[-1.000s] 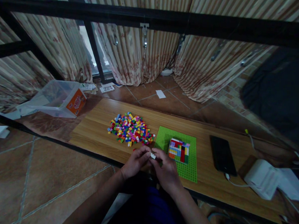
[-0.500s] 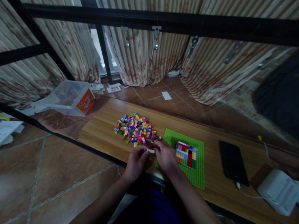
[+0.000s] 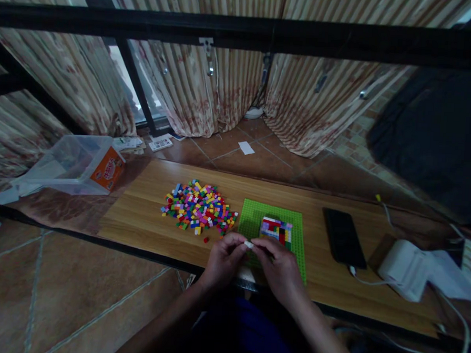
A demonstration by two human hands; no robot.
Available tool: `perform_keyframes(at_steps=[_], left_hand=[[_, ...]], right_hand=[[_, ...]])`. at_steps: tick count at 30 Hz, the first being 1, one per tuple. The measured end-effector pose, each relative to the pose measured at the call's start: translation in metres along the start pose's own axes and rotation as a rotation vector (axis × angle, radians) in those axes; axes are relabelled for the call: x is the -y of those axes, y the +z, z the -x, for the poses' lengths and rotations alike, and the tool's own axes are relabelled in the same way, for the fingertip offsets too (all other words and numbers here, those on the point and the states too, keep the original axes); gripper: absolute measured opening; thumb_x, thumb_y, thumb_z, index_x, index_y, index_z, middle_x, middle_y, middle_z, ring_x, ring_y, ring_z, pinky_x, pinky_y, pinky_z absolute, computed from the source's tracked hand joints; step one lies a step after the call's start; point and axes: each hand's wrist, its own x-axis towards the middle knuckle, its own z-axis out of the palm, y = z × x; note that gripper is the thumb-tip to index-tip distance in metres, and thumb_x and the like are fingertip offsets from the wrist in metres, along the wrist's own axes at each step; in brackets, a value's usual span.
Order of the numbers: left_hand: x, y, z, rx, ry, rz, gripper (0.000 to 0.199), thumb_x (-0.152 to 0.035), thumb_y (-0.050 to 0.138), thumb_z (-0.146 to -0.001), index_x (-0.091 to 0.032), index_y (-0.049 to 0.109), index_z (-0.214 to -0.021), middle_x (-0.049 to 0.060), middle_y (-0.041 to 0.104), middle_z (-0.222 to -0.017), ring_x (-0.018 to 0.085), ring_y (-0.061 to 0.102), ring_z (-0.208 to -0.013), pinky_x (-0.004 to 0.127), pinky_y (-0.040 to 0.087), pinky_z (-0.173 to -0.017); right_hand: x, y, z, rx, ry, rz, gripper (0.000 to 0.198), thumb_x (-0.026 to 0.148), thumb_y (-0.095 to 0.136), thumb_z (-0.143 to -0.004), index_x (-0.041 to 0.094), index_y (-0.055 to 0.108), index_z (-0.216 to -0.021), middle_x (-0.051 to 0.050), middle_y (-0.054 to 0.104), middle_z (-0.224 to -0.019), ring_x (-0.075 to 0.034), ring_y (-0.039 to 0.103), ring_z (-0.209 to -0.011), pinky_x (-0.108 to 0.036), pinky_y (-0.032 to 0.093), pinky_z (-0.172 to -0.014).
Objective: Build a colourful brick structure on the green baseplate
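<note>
Between the fingertips of both hands is a small white toy brick [image 3: 249, 244]. My left hand [image 3: 224, 257] pinches its left end, and my right hand [image 3: 280, 263] pinches its right end. Both hands are over the front edge of the green baseplate [image 3: 298, 253]. On that plate sits a flat block built of many-coloured bricks [image 3: 276, 228], partly hidden by my right hand. A heap of loose coloured bricks [image 3: 200, 206] lies to the left of the plate, with a single red brick [image 3: 206, 240] apart from it at the front.
A black phone [image 3: 343, 237] with a white cable lies right of the plate, beside a white box-shaped device [image 3: 404, 269]. A clear plastic bin [image 3: 78, 160] with an orange label stands beyond the left end of the wooden table [image 3: 135, 208]. A black bar [image 3: 243, 32] crosses behind.
The view has turned to the right. Both hands have moved right, from beside the brick heap to the plate's front edge, with the white brick still held between them.
</note>
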Motion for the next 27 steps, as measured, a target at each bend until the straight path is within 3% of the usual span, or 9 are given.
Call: perform_keyframes(at_steps=[6, 11, 15, 21, 27], left_hand=[[0.006, 0.033, -0.016, 0.109, -0.007, -0.068, 0.016, -0.032, 0.065, -0.083, -0.017, 0.064, -0.089, 0.002, 0.065, -0.079, 0.012, 0.059, -0.066, 0.024, 0.049, -0.063], [-0.006, 0.033, -0.039, -0.040, 0.193, -0.335, 0.018, -0.026, 0.057, -0.087, -0.019, 0.064, -0.102, 0.004, 0.068, -0.091, 0.017, 0.063, -0.081, 0.029, 0.051, -0.075], [-0.020, 0.033, -0.066, -0.049, 0.327, -0.593, 0.018, -0.022, 0.057, -0.086, -0.021, 0.067, -0.101, 0.006, 0.069, -0.100, 0.020, 0.064, -0.093, 0.034, 0.049, -0.088], [-0.017, 0.048, -0.098, 0.175, 0.306, -0.764, 0.020, -0.022, 0.056, -0.087, -0.022, 0.070, -0.101, 0.005, 0.072, -0.104, 0.021, 0.063, -0.102, 0.034, 0.047, -0.096], [-0.010, 0.060, -0.109, 0.379, 0.233, -0.789, 0.024, -0.024, 0.052, -0.088, -0.019, 0.074, -0.096, 0.003, 0.074, -0.092, 0.016, 0.065, -0.081, 0.027, 0.051, -0.076]], right_hand=[[-0.023, -0.037, 0.003, -0.074, 0.025, 0.066, 0.019, 0.033, 0.053, -0.092, 0.025, 0.070, -0.091, -0.004, 0.071, -0.093, -0.020, 0.067, -0.087, -0.033, 0.051, -0.079], [-0.048, -0.058, -0.012, -0.228, -0.013, 0.217, 0.022, 0.036, 0.051, -0.092, 0.023, 0.069, -0.093, -0.006, 0.070, -0.096, -0.022, 0.066, -0.087, -0.036, 0.051, -0.080], [-0.064, -0.063, -0.025, -0.221, -0.077, 0.281, 0.023, 0.033, 0.048, -0.093, 0.023, 0.069, -0.093, -0.007, 0.069, -0.094, -0.021, 0.064, -0.088, -0.036, 0.051, -0.081], [-0.070, -0.058, -0.030, -0.248, -0.089, 0.291, 0.024, 0.031, 0.048, -0.093, 0.023, 0.071, -0.092, -0.007, 0.066, -0.091, -0.021, 0.063, -0.085, -0.036, 0.050, -0.080], [-0.074, -0.055, -0.028, -0.301, -0.018, 0.131, 0.019, 0.033, 0.055, -0.089, 0.022, 0.071, -0.090, -0.005, 0.067, -0.089, -0.019, 0.063, -0.083, -0.034, 0.050, -0.076]])
